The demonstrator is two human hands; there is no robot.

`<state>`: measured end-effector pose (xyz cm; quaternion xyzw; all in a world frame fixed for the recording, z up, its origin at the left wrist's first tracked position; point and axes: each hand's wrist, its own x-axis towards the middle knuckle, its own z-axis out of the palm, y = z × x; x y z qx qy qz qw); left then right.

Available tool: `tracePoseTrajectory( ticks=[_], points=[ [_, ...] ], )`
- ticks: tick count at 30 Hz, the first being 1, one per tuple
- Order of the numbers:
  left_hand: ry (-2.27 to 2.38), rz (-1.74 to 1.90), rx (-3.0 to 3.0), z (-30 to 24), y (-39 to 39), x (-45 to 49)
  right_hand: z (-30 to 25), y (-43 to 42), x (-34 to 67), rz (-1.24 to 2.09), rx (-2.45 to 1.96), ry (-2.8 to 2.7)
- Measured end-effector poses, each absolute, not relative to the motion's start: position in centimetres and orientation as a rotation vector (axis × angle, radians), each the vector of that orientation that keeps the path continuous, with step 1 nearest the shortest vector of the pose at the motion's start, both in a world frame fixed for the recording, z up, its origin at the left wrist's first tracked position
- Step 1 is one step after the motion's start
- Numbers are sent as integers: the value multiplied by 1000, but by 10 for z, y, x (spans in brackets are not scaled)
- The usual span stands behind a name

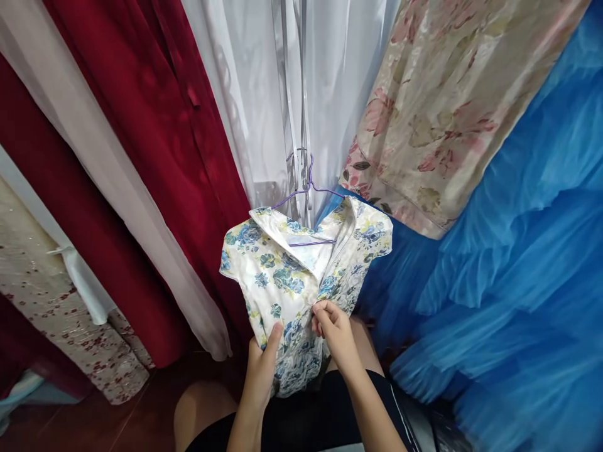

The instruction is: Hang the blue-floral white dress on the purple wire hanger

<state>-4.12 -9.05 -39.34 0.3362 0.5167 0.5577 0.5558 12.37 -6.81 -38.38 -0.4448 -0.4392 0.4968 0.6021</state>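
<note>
A white short-sleeved dress with blue and yellow flowers [282,270] hangs on a purple wire hanger [325,190] in front of me, its lower part bunched over my lap. My left hand [264,355] grips the side of the dress, thumb on the front and the other fingers hidden behind the cloth. At the bottom of the V neckline, my right hand [332,320] pinches the front edge between thumb and fingers. Whether a fastener sits under those fingertips is too small to make out.
Long garments hang all around: dark red cloth [155,157] on the left, white fabric [249,94] behind the hanger, a beige floral garment [433,113] at upper right and blue ruffled tulle [527,282] at right. Reddish floor tiles [127,420] show at lower left.
</note>
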Motion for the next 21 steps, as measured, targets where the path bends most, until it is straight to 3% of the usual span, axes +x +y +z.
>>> tracePoseTrajectory(
  ticks=[8, 14, 17, 21],
  points=[
    [1172, 1338, 807, -384, -94, -24, -371, -70, 116, 1134, -977, -979],
    [1562, 2180, 1379, -397, -90, -21, -366, -83, 124, 1188, -907, -900],
    [1391, 1812, 1755, -404, -84, 1, -361, -90, 126, 1250, -898, -946],
    [1160, 1372, 1835, -403, -77, 29, -348, -90, 129, 1299, -877, -907]
  ],
)
